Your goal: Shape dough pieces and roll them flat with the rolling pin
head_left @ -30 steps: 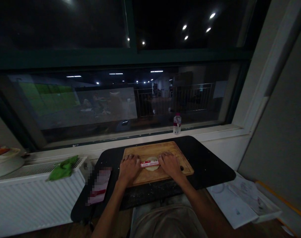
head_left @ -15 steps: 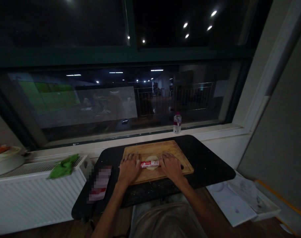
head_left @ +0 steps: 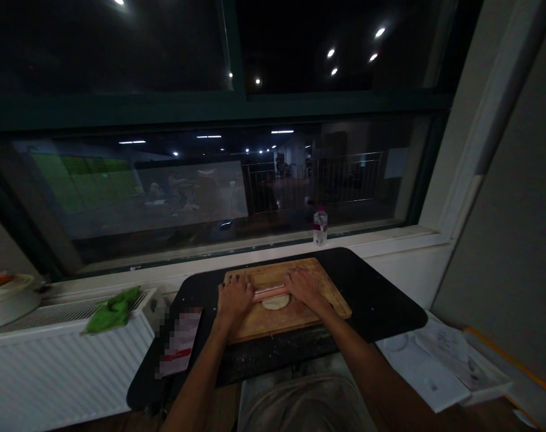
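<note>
A rolling pin [head_left: 270,293], a short cylinder in pinkish red and white with print on it, lies crosswise over a wooden cutting board [head_left: 255,329]. My left hand [head_left: 236,293] is closed over its left end, and my right hand [head_left: 303,285] covers the right end, so both ends are hidden. Under and just in front of the pin is a flat round piece of pale dough [head_left: 275,302]. Its far edge is behind the pin. The board rests on a small black table [head_left: 381,303].
A blurred pink-and-white packet [head_left: 181,342] lies at the table's left. Beyond it a green cloth [head_left: 113,310] hangs on a radiator [head_left: 70,372]. A water bottle [head_left: 320,226] stands on the windowsill. White boxes [head_left: 428,366] are low at the right.
Both hands have pushed the rolling pin away from me, towards the board's far side. More of the dough shows on the near side, and the pin has turned so its print faces elsewhere.
</note>
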Demonstrator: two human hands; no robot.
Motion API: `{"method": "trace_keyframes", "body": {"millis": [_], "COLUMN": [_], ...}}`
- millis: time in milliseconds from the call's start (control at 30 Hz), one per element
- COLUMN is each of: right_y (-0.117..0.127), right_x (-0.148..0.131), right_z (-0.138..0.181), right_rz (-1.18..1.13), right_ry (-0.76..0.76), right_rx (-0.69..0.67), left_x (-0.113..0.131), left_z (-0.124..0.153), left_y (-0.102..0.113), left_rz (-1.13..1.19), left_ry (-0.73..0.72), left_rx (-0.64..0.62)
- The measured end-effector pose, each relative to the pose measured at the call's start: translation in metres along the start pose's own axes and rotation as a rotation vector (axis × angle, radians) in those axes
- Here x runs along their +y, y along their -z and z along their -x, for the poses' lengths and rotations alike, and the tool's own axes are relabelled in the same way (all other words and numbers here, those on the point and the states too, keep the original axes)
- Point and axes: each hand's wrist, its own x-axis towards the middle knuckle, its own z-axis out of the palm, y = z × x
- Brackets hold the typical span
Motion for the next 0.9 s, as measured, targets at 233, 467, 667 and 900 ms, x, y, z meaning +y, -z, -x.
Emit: {"method": "trace_keyframes", "body": {"millis": [233,467,667,900], "right_y": [0.001,0.001,-0.001,-0.003], "right_x": [0.000,0.002,0.003,0.003], "right_z": [-0.027,-0.043,-0.053,-0.055], "right_rz": [-0.018,-0.027,-0.037,-0.045], "right_ry": [0.007,0.021,-0.001,-0.022], "right_rx": [-0.078,-0.119,-0.123,-0.106], "left_x": [0.001,0.003,0.003,0.001], "left_z": [-0.010,-0.016,-0.021,-0.024], "left_y": [0.007,0.011,0.012,0.010], "left_rz": [0.015,0.075,0.082,0.066], "left_ry": [0.005,0.077,0.076,0.075], "left_rx": [-0.002,0.044,0.068,0.023]}}
